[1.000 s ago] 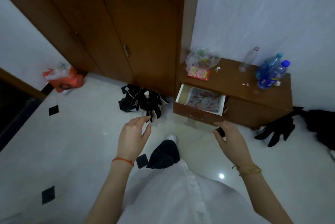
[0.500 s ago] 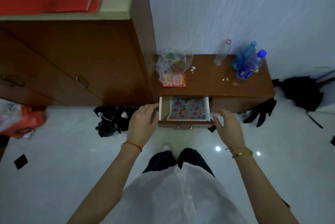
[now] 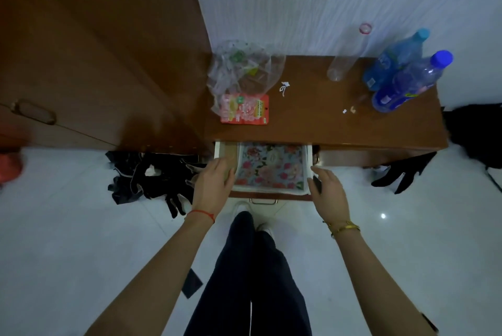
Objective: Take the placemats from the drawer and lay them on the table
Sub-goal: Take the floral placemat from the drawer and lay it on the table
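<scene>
White floor | open drawer (image 3: 221, 149) | floral placemats (image 3: 270, 167) flat | hands (image 3: 213, 186) (image 3: 327, 190) relaxed, empty

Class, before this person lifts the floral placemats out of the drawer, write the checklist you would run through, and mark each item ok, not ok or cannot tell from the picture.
1. Drawer pulled open enough to reach in: ok.
2. Floral placemats uncovered, nothing lying on them: ok.
3. Left hand at the placemats' left edge: ok, though no grip yet.
4. Right hand free to grip: cannot tell; a small dark object shows at its fingers.
5. How many placemats are in the stack: cannot tell.
6. Low cabinet top above the drawer free for laying: not ok; bottles, a plastic bag and a red packet sit there.
</scene>
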